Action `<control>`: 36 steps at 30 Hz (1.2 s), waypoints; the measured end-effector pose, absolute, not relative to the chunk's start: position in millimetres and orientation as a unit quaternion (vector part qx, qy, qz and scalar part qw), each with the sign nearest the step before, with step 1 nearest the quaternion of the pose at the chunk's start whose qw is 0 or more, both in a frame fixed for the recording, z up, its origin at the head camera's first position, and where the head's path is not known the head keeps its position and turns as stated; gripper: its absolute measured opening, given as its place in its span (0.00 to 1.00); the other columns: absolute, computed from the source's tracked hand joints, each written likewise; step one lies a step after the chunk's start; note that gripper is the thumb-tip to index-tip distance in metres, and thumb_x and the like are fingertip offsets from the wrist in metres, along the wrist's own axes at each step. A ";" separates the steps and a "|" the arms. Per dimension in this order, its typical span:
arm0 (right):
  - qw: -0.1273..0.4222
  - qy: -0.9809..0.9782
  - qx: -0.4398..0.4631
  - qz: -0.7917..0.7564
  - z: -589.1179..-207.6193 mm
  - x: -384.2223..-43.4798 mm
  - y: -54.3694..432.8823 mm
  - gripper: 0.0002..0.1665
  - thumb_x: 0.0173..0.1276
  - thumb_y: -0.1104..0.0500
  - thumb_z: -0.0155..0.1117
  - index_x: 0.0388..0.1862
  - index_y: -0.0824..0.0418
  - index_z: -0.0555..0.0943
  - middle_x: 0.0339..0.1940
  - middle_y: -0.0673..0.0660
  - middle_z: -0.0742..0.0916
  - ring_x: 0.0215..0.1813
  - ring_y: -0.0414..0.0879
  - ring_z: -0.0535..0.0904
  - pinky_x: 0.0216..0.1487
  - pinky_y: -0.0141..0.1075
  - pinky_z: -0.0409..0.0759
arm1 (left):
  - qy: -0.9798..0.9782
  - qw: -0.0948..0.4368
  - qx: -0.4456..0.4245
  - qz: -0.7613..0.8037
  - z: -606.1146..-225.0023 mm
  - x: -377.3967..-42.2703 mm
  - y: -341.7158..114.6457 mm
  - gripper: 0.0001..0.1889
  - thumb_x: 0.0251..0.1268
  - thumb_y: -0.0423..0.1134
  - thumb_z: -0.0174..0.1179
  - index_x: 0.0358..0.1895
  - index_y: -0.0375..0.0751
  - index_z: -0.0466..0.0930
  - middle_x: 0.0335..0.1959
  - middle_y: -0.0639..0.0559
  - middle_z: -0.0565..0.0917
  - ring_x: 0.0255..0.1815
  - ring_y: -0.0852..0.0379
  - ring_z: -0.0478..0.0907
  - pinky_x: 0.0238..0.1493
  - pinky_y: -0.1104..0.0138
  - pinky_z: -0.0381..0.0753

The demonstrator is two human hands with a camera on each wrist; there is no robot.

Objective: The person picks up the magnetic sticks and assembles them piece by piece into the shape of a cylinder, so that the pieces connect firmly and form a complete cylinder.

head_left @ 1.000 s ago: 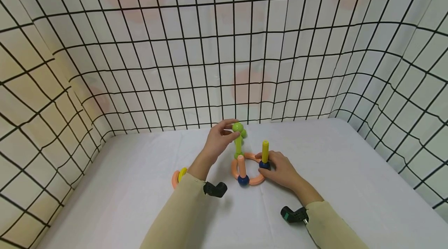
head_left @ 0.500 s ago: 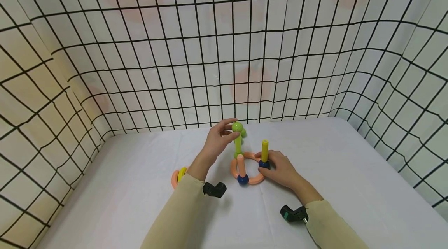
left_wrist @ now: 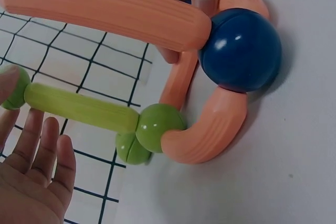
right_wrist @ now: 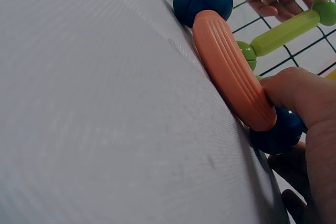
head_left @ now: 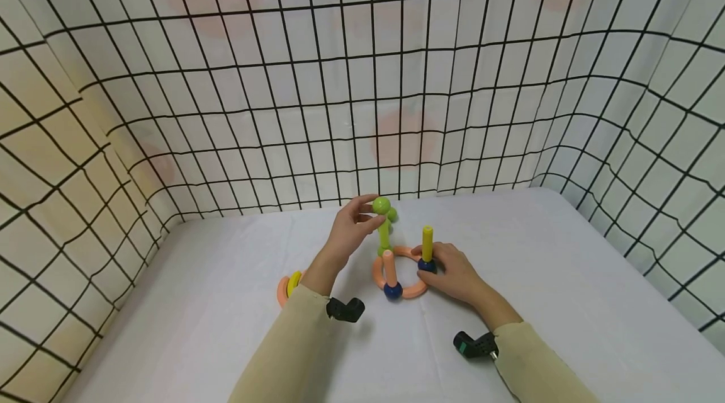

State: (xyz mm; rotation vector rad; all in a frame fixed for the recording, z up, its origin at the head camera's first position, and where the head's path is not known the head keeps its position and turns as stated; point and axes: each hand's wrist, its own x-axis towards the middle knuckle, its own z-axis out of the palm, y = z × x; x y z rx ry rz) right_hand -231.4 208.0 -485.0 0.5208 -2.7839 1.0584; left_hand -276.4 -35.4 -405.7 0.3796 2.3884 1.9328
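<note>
A ring of curved orange bars joined by balls lies on the table, with several rods standing on it. My left hand pinches the green ball on top of a green rod, whose lower end sits on another green ball. My right hand grips the dark blue ball at the ring's right side, beneath an upright yellow rod. At the front, a second dark blue ball bears an upright orange rod. My right fingertips are partly hidden behind the toy.
More green balls lie just behind the green rod. Loose curved pieces, one orange and one yellow, lie by my left forearm, partly covered by it. A white wall with a black grid surrounds the white table.
The green ball in my left hand has tilted very slightly left with the top of its rod. My right hand keeps the same grip, and the ring stays in place.
</note>
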 end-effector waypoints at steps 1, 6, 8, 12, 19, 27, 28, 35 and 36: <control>0.058 -0.919 0.171 0.350 -485.3 -231.7 208.1 0.22 0.64 0.53 0.70 0.58 0.50 0.80 0.57 0.53 0.85 0.64 0.56 0.74 0.66 0.60 0.69 | 0.772 0.023 0.122 0.624 -406.8 -276.5 -35.9 0.28 0.66 0.42 0.66 0.69 0.53 0.72 0.58 0.47 0.81 0.53 0.52 0.78 0.51 0.61 0.81; 0.055 -0.918 0.171 0.354 -484.9 -232.0 209.7 0.23 0.64 0.54 0.70 0.58 0.51 0.80 0.57 0.53 0.85 0.65 0.56 0.74 0.66 0.61 0.68 | 0.759 0.029 0.118 0.639 -412.6 -277.2 -39.1 0.24 0.69 0.41 0.63 0.67 0.56 0.73 0.57 0.47 0.81 0.53 0.50 0.80 0.52 0.58 0.81; 0.056 -0.917 0.173 0.356 -484.3 -231.6 210.2 0.23 0.64 0.54 0.70 0.58 0.51 0.80 0.57 0.53 0.85 0.65 0.57 0.74 0.66 0.60 0.68 | 0.755 0.030 0.113 0.645 -415.7 -278.4 -40.5 0.23 0.71 0.41 0.61 0.67 0.54 0.73 0.58 0.46 0.81 0.55 0.48 0.80 0.51 0.58 0.81; 0.060 -0.916 0.175 0.356 -484.6 -231.2 211.4 0.22 0.63 0.55 0.70 0.57 0.52 0.80 0.57 0.54 0.85 0.64 0.57 0.75 0.66 0.60 0.69 | 0.755 0.031 0.088 0.649 -423.3 -282.7 -42.1 0.21 0.73 0.41 0.59 0.67 0.49 0.73 0.58 0.46 0.81 0.57 0.46 0.80 0.50 0.62 0.81; 0.054 -0.916 0.171 0.359 -484.7 -229.7 211.8 0.22 0.64 0.54 0.70 0.58 0.50 0.80 0.57 0.54 0.84 0.65 0.57 0.74 0.66 0.61 0.69 | 0.783 0.016 0.052 0.620 -436.7 -292.1 -37.9 0.19 0.72 0.40 0.60 0.64 0.49 0.76 0.57 0.48 0.81 0.55 0.52 0.77 0.49 0.63 0.80; 0.049 -0.916 0.169 0.361 -487.3 -231.5 211.6 0.23 0.63 0.54 0.70 0.58 0.50 0.80 0.58 0.54 0.84 0.65 0.56 0.74 0.67 0.60 0.68 | 0.834 -0.005 0.063 0.548 -447.8 -307.9 -26.8 0.21 0.68 0.40 0.64 0.64 0.46 0.77 0.60 0.44 0.79 0.60 0.47 0.76 0.58 0.55 0.77; 0.049 -0.917 0.168 0.359 -487.5 -231.6 211.6 0.22 0.64 0.54 0.70 0.58 0.50 0.80 0.58 0.53 0.84 0.65 0.56 0.74 0.67 0.60 0.68 | 0.841 -0.004 0.064 0.538 -448.9 -310.5 -25.4 0.22 0.68 0.40 0.64 0.64 0.46 0.77 0.61 0.45 0.79 0.61 0.46 0.75 0.60 0.54 0.76; 0.052 -0.917 0.164 0.361 -486.3 -231.4 212.4 0.23 0.63 0.55 0.71 0.57 0.50 0.80 0.58 0.53 0.85 0.65 0.56 0.74 0.67 0.60 0.68 | 0.884 0.029 0.052 0.464 -451.1 -323.3 -19.7 0.22 0.68 0.46 0.63 0.64 0.51 0.77 0.65 0.51 0.77 0.69 0.47 0.70 0.70 0.45 0.64; 0.051 -0.917 0.163 0.360 -486.5 -231.2 212.5 0.23 0.63 0.54 0.70 0.58 0.49 0.80 0.58 0.53 0.84 0.65 0.56 0.74 0.68 0.60 0.68 | 0.890 0.033 0.053 0.452 -451.3 -324.6 -19.5 0.21 0.69 0.47 0.63 0.63 0.51 0.78 0.66 0.51 0.77 0.69 0.47 0.69 0.70 0.44 0.62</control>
